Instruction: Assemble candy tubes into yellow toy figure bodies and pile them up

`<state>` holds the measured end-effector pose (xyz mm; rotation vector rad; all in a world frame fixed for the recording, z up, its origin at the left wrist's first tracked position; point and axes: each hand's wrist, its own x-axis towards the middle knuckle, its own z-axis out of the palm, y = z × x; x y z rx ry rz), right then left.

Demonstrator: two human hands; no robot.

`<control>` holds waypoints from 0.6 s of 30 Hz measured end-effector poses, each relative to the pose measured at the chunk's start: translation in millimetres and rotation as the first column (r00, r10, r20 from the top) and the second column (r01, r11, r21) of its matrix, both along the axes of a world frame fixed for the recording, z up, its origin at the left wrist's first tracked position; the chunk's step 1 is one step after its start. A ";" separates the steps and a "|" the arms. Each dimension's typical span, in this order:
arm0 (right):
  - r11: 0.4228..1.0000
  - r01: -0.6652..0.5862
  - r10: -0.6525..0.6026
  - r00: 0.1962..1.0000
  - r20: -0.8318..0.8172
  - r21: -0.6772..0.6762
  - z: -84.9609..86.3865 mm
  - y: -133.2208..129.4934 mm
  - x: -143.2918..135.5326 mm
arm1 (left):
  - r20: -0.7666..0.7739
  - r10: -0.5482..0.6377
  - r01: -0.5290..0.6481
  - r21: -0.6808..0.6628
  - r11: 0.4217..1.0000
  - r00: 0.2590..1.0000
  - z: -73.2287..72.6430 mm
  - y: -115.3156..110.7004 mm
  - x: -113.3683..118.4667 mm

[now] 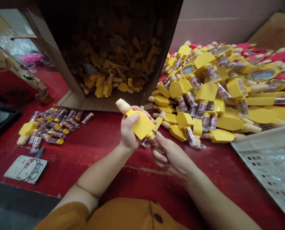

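I see a flat-faced yellow toy (143,126) with a pale, knobbed end lying within the left hand (128,134), whose fingers curl round it, thumb pressed on top. Just beside those fingers, the right hand (170,152) grasps a clear, purple-labelled tube (152,139), thumb and fingers bent about it. The toy's underside is hidden; the tube's lower end is too blurred to make out.

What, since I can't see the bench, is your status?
Left hand grips yellow piece. Right hand holds small tube beside it. Cardboard box ahead, yellow heap to the right; neither visibly blocking hands.
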<state>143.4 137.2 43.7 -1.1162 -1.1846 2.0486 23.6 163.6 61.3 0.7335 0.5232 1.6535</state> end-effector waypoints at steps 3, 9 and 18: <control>0.803 0.117 -0.343 0.893 0.293 0.584 -9.4 2.9 -1.8 | 0.033 0.076 -0.073 -0.083 0.994 0.997 -2.8 4.7 -0.4; 0.732 0.027 -0.297 0.912 0.284 0.681 -13.2 -7.8 -0.6 | 0.020 0.009 -0.008 -0.025 1.000 1.000 -1.6 -2.1 3.9; 0.782 0.352 -0.485 0.863 0.146 0.514 17.7 31.0 14.4 | -0.096 0.145 -0.168 -0.308 0.936 0.985 -1.0 21.2 -9.2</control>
